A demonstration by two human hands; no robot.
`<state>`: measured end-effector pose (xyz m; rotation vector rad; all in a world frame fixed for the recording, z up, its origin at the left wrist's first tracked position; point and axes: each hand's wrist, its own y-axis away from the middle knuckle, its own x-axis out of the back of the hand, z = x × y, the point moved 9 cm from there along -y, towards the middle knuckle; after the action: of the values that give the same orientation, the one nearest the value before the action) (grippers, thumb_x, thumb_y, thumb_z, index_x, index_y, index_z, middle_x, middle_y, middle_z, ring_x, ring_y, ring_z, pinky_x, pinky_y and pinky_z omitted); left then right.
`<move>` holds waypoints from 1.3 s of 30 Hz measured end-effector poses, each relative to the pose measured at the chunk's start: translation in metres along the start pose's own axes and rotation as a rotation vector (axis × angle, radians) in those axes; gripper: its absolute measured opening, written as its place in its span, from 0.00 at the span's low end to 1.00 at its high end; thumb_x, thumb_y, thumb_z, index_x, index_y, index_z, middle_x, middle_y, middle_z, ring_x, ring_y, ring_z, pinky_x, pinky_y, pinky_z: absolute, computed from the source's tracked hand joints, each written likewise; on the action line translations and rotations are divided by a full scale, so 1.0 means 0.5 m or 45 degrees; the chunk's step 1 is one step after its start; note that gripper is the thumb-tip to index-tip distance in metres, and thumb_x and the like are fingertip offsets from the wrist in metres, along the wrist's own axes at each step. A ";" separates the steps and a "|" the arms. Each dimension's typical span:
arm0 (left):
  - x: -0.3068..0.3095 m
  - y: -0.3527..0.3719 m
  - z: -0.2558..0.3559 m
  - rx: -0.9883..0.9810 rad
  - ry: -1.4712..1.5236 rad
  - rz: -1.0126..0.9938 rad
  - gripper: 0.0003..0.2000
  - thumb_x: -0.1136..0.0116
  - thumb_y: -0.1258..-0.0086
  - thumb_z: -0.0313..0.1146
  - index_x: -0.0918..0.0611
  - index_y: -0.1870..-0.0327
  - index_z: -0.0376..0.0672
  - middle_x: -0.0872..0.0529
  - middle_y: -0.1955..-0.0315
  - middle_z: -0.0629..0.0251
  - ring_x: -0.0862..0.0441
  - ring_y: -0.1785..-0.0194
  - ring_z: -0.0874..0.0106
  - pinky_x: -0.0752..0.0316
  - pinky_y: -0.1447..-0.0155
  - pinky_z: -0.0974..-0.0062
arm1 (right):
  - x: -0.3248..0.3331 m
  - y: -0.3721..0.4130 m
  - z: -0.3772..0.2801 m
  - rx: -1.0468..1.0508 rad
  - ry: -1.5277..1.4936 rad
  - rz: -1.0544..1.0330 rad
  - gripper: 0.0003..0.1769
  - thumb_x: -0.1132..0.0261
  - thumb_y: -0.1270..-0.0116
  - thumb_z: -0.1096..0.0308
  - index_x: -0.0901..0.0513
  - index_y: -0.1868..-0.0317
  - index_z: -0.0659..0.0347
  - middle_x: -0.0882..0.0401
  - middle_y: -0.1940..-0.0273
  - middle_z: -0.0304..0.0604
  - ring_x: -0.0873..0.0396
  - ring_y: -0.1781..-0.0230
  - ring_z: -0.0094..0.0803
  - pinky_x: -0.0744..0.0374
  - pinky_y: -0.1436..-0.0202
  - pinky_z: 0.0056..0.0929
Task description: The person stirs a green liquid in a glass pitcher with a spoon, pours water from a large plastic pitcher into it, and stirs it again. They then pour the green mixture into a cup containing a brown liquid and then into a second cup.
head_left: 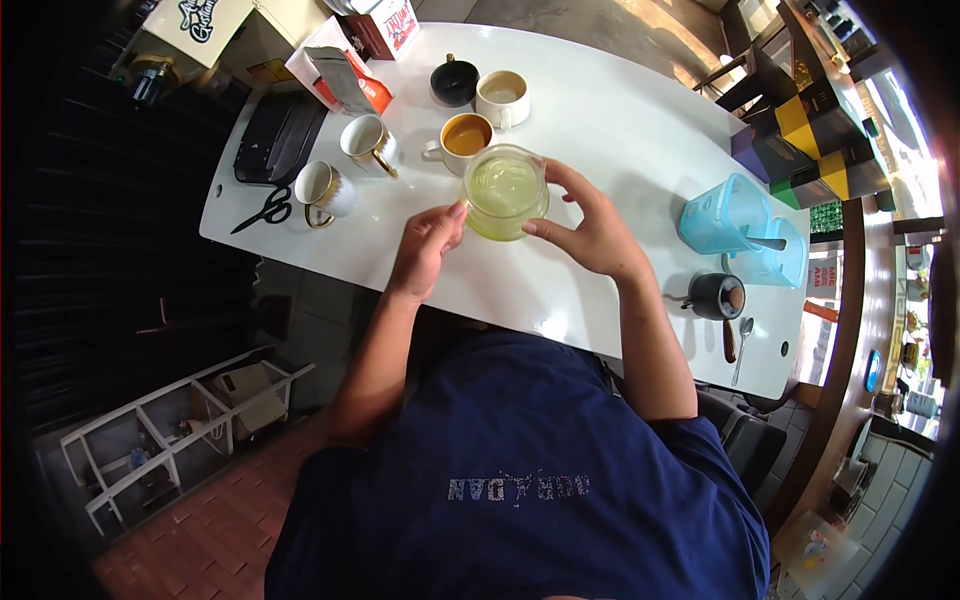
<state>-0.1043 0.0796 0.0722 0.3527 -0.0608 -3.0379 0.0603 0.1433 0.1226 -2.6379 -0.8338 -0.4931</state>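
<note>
Green liquid (504,186) in glass jug (498,229)

Losing the lower right of the brown-filled cup (467,136) behind the glass pitcher (505,190)! Hunting for the fingertips of the left hand (428,252), mostly hiding behind the thumb. Seeing the red-and-white box (400,28) getting cut off by the top edge, the navy shirt (520,420) by the bottom. Squinting at lettering on the dark boxes (820,128), coming out too small for reading.
</note>
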 end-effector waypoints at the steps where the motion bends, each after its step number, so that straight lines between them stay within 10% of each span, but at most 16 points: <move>1: 0.001 0.000 -0.015 0.014 -0.006 -0.003 0.22 0.53 0.26 0.41 0.37 0.85 0.47 0.42 0.86 0.77 0.46 0.78 0.81 0.48 0.70 0.79 | -0.006 0.002 0.016 -0.010 0.051 -0.002 0.40 0.26 0.47 0.61 0.33 0.35 0.59 0.26 0.41 0.44 0.29 0.40 0.35 0.30 0.43 0.36; 31: -0.035 -0.020 -0.184 0.250 -0.058 -0.160 0.21 0.58 0.24 0.44 0.36 0.81 0.47 0.39 0.84 0.76 0.43 0.77 0.82 0.47 0.70 0.82 | -0.027 0.055 0.170 -0.272 0.049 -0.049 0.42 0.27 0.48 0.63 0.36 0.35 0.66 0.31 0.39 0.57 0.34 0.36 0.48 0.35 0.33 0.39; 39: -0.022 0.002 -0.165 0.188 -0.208 0.009 0.15 0.53 0.26 0.42 0.24 0.69 0.40 0.26 0.77 0.72 0.30 0.73 0.81 0.33 0.65 0.81 | -0.024 0.053 0.157 -0.244 0.009 -0.012 0.41 0.27 0.49 0.65 0.36 0.35 0.64 0.32 0.39 0.55 0.34 0.36 0.47 0.35 0.33 0.39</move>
<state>-0.0743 0.0773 -0.0055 0.1124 -0.2967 -3.0564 0.0844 0.1490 0.0428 -2.8047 -0.8347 -0.6128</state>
